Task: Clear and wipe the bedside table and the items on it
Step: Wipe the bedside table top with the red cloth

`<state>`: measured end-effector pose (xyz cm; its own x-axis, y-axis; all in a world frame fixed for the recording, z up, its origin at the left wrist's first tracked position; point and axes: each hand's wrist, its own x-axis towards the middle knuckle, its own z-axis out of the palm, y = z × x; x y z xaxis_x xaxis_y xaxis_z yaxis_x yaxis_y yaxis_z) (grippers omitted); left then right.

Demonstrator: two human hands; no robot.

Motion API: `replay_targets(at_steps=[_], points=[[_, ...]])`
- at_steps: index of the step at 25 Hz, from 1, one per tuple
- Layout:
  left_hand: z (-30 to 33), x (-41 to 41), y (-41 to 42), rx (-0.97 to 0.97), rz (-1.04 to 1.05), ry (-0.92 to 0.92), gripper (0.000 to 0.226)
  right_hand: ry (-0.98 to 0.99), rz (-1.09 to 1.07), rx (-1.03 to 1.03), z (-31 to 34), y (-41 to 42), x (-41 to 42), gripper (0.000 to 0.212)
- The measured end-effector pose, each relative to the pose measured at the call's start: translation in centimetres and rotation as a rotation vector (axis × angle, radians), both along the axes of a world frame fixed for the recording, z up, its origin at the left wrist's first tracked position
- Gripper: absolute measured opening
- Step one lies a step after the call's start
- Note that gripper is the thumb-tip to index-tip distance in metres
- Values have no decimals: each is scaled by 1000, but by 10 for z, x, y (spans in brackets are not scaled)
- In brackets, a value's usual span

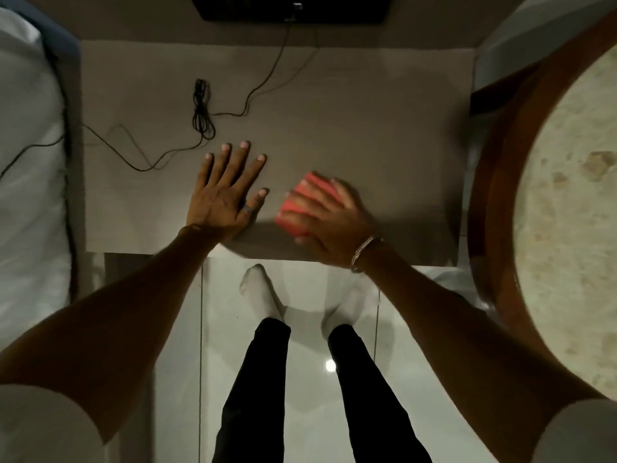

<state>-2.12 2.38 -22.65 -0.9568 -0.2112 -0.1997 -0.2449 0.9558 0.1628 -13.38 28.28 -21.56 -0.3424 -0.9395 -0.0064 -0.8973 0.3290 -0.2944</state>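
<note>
- Pink cloth (295, 208) lies under our right hand (329, 225) on the table (384, 135), near the front edge and a little right of centre; the fingers press flat over it, slightly curled, holding it down rather than pinching it. The hand is blurred, so we judge it is mid-wipe.
- Our left hand (227, 192) rests flat on the tabletop just beside the cloth, fingers spread wide and holding nothing; it seems to brace us.
- Main risk, as we judge it: a sweep toward the back left would catch the cable (203, 108), whose bundled loop and loose strands lie on the left half of the top. Dragging it could tug whatever it feeds at the dark device (293, 8) by the wall.
- One strand runs off the left edge toward the bed (30, 145), so a snag there could pull it across the sheets.
- With the cloth so near the front edge, a stroke toward us could slide it off onto the floor (173, 312), by our socked feet.
- To our right stands a round stone-topped table (567, 195) with a wooden rim, close to the corner; a wide rightward stroke may knock our wrist on it.
- Under the cable the surface stays unwiped unless we lift it first.
</note>
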Motion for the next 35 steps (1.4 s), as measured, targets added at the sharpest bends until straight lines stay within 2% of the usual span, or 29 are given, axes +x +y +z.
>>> replay_targets(at_steps=[1, 2, 3, 4, 6, 7, 8, 10, 11, 12, 14, 15, 16, 18, 19, 22, 23, 25, 26, 27, 28, 29, 30, 31, 32, 33, 34, 35], points=[[0, 2, -6, -17, 15, 7, 69, -12, -236, 14, -1, -11, -20, 54], [-1, 4, -10, -30, 27, 12, 70, -68, -588, 23, 2, -24, -35, 56], [-2, 5, -15, -44, 40, 26, 71, -102, -788, 69, 6, -39, -44, 58], [-5, 4, -20, -60, 55, 47, 73, -85, -707, 97, 10, -57, -47, 60], [-9, 0, -29, -85, 72, 95, 74, -9, -32, 120, 9, -67, -71, 61], [-11, -2, -33, -85, 73, 111, 74, -4, 105, 117, 8, -67, -96, 60], [-13, -4, -37, -85, 65, 120, 74, -14, -6, 109, 7, -70, -117, 60], [-15, -3, -40, -93, 62, 132, 73, -111, -696, 119, 1, -85, -132, 62], [-16, -3, -40, -99, 60, 143, 73, -92, -901, 144, 2, -99, -129, 63], [-18, -4, -41, -98, 59, 149, 73, -69, -861, 165, 5, -116, -122, 64], [-18, -4, -40, -95, 65, 161, 73, -15, -293, 163, 5, -128, -129, 64], [-18, -5, -40, -96, 66, 157, 73, -15, -119, 158, 6, -131, -141, 64], [-18, -5, -41, -94, 67, 147, 73, -36, -139, 150, 6, -137, -151, 64], [-18, -4, -45, -67, 73, 136, 72, -78, -487, 162, 2, -153, -144, 63], [-18, -3, -44, -51, 79, 140, 71, -66, -577, 173, 4, -162, -130, 63], [-18, -3, -41, -22, 121, 163, 68, -28, -248, 139, 1, -167, -113, 61], [-16, -5, -41, -15, 148, 171, 67, -50, -331, 125, 1, -161, -111, 61], [-10, -5, -42, 1, 195, 165, 66, -83, -719, 139, 4, -149, -87, 63], [-7, -4, -40, 15, 206, 158, 65, -47, -704, 140, 5, -136, -61, 63], [-4, -4, -39, 26, 205, 156, 64, 0, -450, 99, 4, -117, -28, 62], [-2, -5, -38, 33, 199, 150, 64, 19, -105, 58, 3, -92, -6, 61], [0, -5, -38, 42, 194, 143, 64, 14, 92, 45, 2, -67, 6, 58], [1, -4, -40, 50, 183, 134, 64, 16, 72, 64, -1, -47, 15, 56], [1, 1, -43, 57, 168, 122, 64, -2, -170, 93, -2, -37, 24, 56], [1, 9, -48, 57, 151, 109, 64, -28, -516, 122, 1, -37, 32, 56], [2, 19, -57, 50, 126, 99, 64, 18, -745, 153, 4, -45, 38, 57], [1, 31, -70, 37, 93, 96, 65, 48, -748, 188, 7, -56, 40, 58], [1, 45, -87, 19, 66, 94, 66, 65, -548, 204, 5, -63, 33, 58]])
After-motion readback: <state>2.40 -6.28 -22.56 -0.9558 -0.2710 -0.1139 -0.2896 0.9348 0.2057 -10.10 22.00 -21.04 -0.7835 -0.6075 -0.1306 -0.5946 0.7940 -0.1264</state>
